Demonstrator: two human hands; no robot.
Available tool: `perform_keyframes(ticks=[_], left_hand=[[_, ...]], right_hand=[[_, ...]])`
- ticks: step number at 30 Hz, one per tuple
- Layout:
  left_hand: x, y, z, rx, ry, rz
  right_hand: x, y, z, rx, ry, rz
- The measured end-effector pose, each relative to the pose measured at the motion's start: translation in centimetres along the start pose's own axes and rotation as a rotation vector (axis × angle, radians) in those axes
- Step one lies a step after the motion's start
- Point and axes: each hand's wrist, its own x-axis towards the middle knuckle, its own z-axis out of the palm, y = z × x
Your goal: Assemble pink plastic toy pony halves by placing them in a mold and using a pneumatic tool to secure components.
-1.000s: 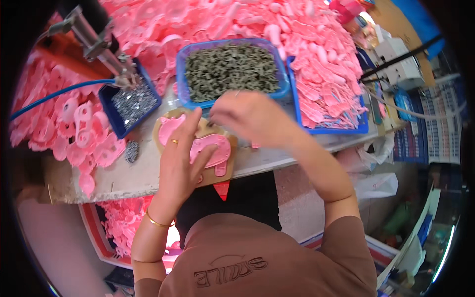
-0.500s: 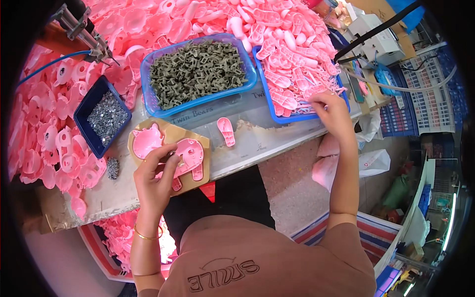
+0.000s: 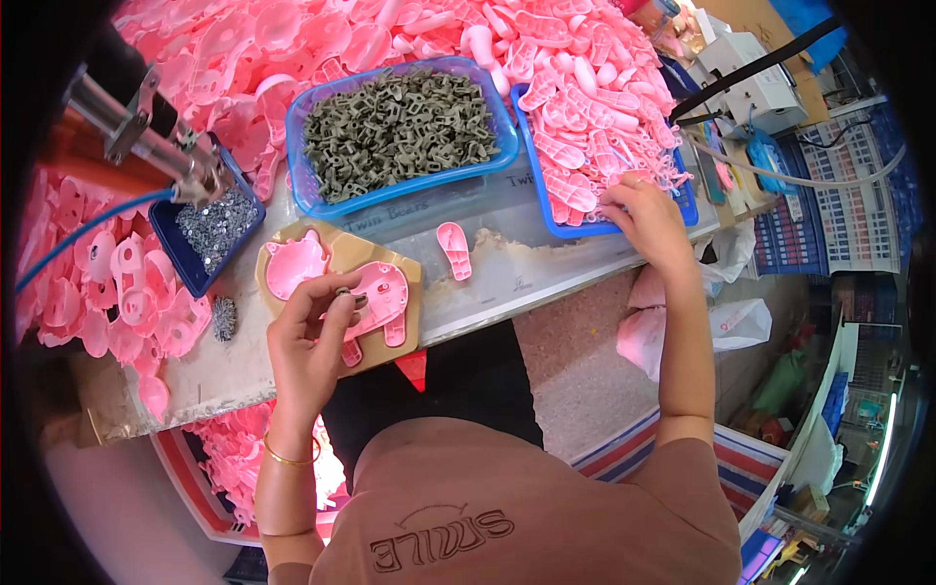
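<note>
Between the thumb and fingertips of my left hand [image 3: 307, 341] is a small dark grey-green plastic part [image 3: 359, 300], partly covered by the fingers. It is held over a tan wooden fixture [image 3: 408, 322] that carries a round pink shell [image 3: 296, 266] and a larger pink body shell [image 3: 388, 294] with a small leg piece. My right hand [image 3: 651, 222] reaches over the near right side of a blue tray [image 3: 548, 200] heaped with pink leg pieces and thin pink parts. Its fingers are bent together there, and anything in them is hidden.
A blue basket [image 3: 400, 197] holds many grey-green parts. One loose pink leg piece [image 3: 454, 251] lies on the table. At left, a powered screwdriver [image 3: 200, 175] hangs over a dark blue tray [image 3: 191, 277] of screws, beside a screw clump [image 3: 224, 319]. Pink shells [image 3: 278, 27] pile up behind.
The screwdriver appears lower and larger, now over the screw tray. The table has shifted slightly in view. My left hand keeps its pinch above the fixture; my right hand stays at the tray's near side.
</note>
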Motion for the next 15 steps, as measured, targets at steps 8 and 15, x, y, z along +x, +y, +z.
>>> perform_keyframes(ticks=[8,15], left_hand=[[0.0,0.0,-0.4,-0.029,-0.025,0.008],[0.3,0.2,-0.8,-0.104,-0.043,-0.067]], right_hand=[[0.1,0.1,-0.1,-0.080,-0.038,-0.008],[-0.2,-2.6,-4.3,0.164,-0.075,-0.108]])
